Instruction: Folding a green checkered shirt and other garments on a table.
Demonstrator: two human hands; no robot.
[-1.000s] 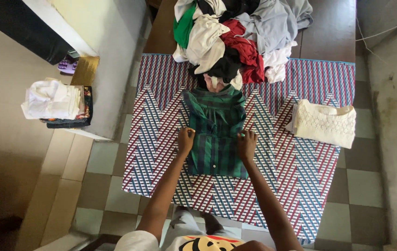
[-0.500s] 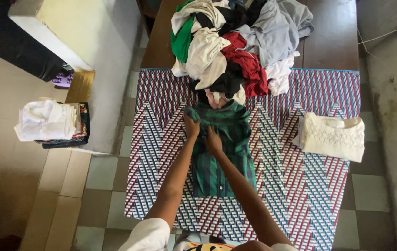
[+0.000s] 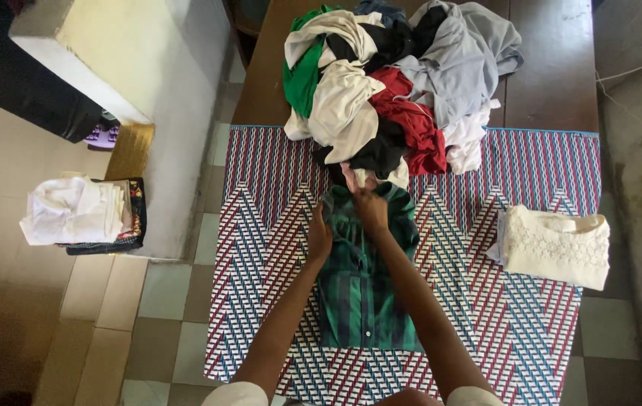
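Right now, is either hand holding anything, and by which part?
Both hands are on the green plaid shirt. The left hand grips its left edge near the shoulder; the right hand is at the collar end, though whether it pinches or presses cannot be told.

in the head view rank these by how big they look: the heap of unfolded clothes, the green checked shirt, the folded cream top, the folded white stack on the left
1. Heap of unfolded mixed-colour clothes, clearly the largest.
2. Green checked shirt, partly covered by the arms.
3. Folded cream lace-patterned top and folded white cloth stack: these look alike, and the stack sits lower, so no ranking.
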